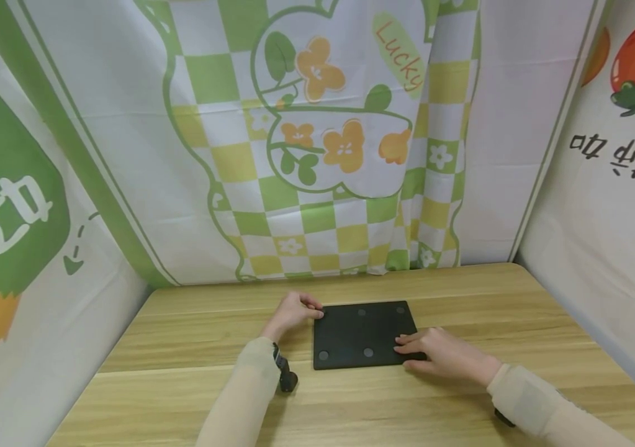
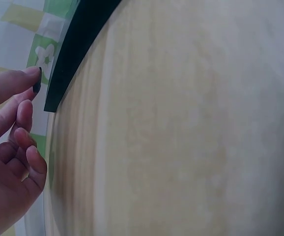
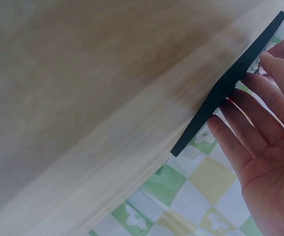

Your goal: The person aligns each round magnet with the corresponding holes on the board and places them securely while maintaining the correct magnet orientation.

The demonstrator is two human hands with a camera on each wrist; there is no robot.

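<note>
A thin black rectangular board [image 1: 345, 335] lies flat on the wooden table, with several small round grey pads [image 1: 368, 352] spaced along its long edges. My left hand [image 1: 293, 311] is at the board's far left corner. In the left wrist view its thumb and index finger pinch a small black piece [image 2: 37, 83], seen just apart from the board's end. Over the near right corner, my right hand [image 1: 442, 352] rests its fingers on the board, thumb by the front edge. The right wrist view shows those fingertips against the board [image 3: 220, 93] from the side.
The wooden table [image 1: 194, 366] extends around the board on all sides. Behind it hangs a green, yellow and white checked curtain [image 1: 306, 217]. Printed cloth walls [image 1: 602, 205] stand at left and right. A black wrist camera [image 1: 288, 379] sticks out from the left sleeve.
</note>
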